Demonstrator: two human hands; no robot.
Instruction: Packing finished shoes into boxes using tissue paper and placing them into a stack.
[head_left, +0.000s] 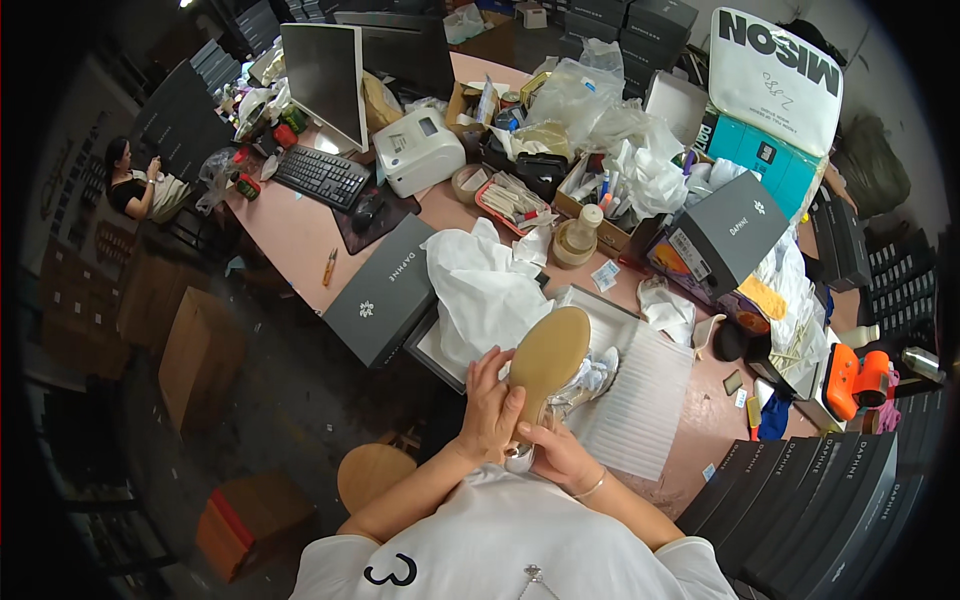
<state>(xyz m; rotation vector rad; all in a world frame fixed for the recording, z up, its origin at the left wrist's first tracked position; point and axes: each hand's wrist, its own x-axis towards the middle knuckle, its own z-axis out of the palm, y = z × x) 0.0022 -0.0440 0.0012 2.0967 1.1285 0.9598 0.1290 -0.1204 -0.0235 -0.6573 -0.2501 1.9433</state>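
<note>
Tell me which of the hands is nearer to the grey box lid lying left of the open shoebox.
Left. The left hand grips the shoe on the side facing the grey box lid; the right hand holds the shoe's heel end, lower and farther right.

A long pinkish worktable (290,235) is stretching up and away from the hand, its top cluttered. Farther up from the hand, a monitor (325,80) is standing behind a black keyboard (322,176), with a white label printer (424,150) sitting just beside them. Left of the hand, a dark concrete floor (280,400) is lying in shadow, carrying brown cartons (195,355) and a round wooden stool (372,472). Far to the upper left, a seated person (135,185) is working near dark stacked boxes (180,115). Right of the hand, black boxes (820,510) are leaning in a row.
</note>
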